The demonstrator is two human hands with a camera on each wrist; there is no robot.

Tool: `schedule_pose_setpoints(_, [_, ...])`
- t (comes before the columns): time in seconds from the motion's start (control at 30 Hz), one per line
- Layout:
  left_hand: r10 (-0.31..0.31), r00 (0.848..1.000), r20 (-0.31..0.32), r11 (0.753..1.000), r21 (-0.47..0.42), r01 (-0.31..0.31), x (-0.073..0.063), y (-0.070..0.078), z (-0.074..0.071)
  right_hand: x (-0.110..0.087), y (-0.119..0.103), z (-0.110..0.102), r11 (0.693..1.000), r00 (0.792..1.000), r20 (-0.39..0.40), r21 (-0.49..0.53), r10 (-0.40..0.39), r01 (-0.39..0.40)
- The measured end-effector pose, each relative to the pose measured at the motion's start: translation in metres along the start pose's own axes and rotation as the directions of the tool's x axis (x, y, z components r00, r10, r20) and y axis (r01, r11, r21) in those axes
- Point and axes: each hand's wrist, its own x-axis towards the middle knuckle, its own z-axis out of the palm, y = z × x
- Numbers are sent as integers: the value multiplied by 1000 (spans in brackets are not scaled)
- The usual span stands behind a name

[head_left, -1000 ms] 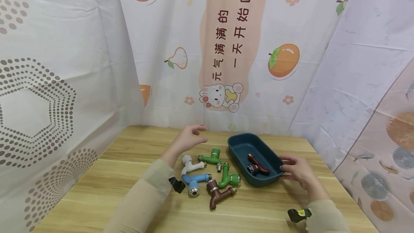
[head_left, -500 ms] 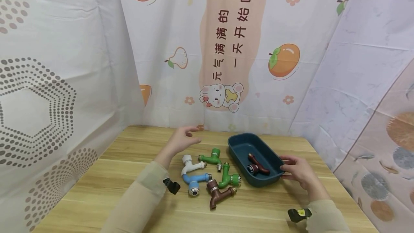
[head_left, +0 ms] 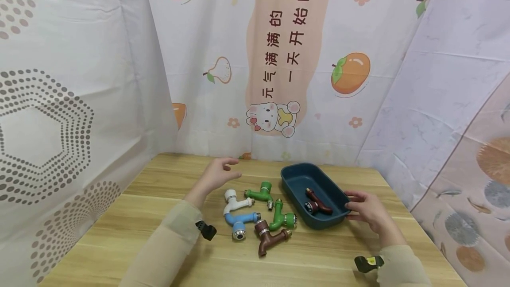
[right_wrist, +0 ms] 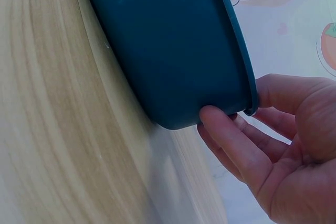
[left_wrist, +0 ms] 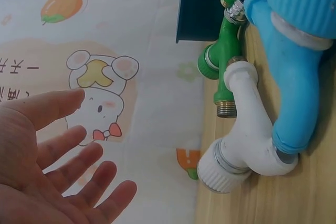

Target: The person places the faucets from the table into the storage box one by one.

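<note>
Tabletop (head_left: pixel 314 265) is filling the lower frame; your right hand (head_left: pixel 367 208) is gripping the tray (head_left: pixel 298 181), ideally steadying it; your left hand (head_left: pixel 215 174) is hovering wide.

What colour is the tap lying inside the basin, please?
Mostly dark reddish-brown; the tap shows best in the head view.
</note>
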Motion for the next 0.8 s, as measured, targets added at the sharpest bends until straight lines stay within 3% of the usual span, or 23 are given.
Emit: schedule_pose_setpoints(0.8, [-25, 999, 21, 998, -61, 26, -7, -23, 6, -1, -2, 1, 1000, 1000, -15, -10, 13, -13])
